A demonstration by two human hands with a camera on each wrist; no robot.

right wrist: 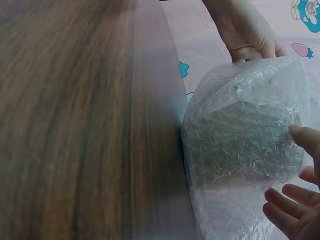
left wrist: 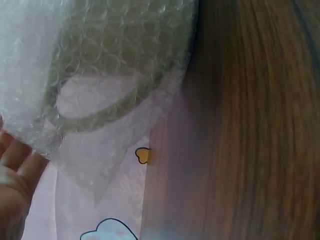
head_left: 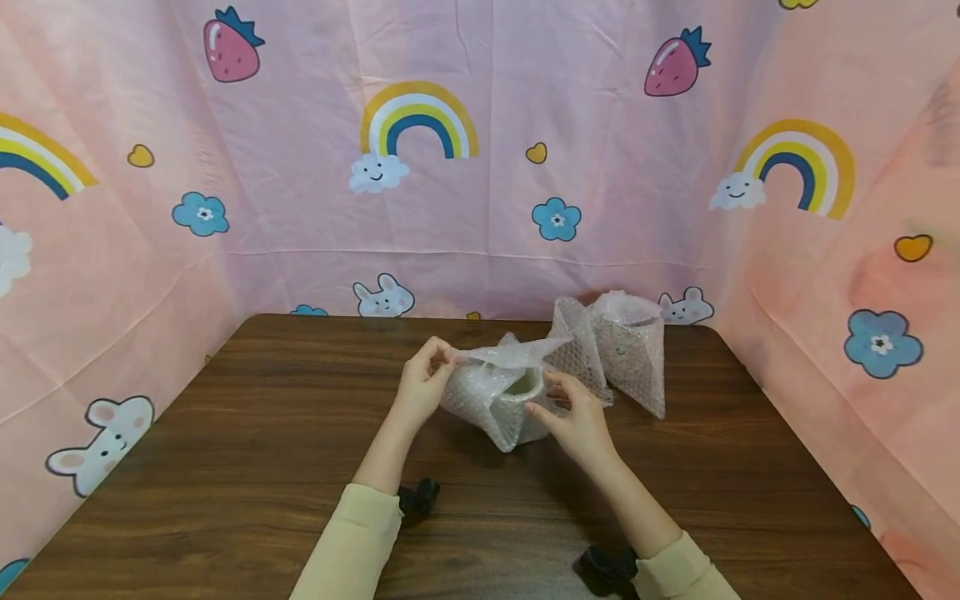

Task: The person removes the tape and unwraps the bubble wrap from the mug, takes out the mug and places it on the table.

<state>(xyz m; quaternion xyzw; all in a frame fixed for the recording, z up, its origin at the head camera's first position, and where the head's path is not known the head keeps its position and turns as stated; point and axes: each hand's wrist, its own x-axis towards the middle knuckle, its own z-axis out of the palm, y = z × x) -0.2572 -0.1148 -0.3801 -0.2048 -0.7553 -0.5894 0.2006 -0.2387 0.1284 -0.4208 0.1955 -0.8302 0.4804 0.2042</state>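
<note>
A pale green mug (head_left: 525,383) lies tilted inside a clear bubble-wrap bag (head_left: 480,400), its rim showing at the bag's mouth. In the left wrist view its handle (left wrist: 107,112) shows through the plastic. My left hand (head_left: 423,379) pinches the bag's upper left edge between thumb and fingers. My right hand (head_left: 577,421) is at the right side of the mouth. Its thumb touches the wrap near the rim, while in the right wrist view the other fingers (right wrist: 287,205) are spread and slightly bent beside the loose plastic.
Behind and to the right, another bubble-wrapped item (head_left: 630,350) stands near the back edge of the brown wooden table (head_left: 262,467). A pink patterned cloth (head_left: 300,200) hangs around the table. Black wrist cameras (head_left: 420,498) are strapped below both hands.
</note>
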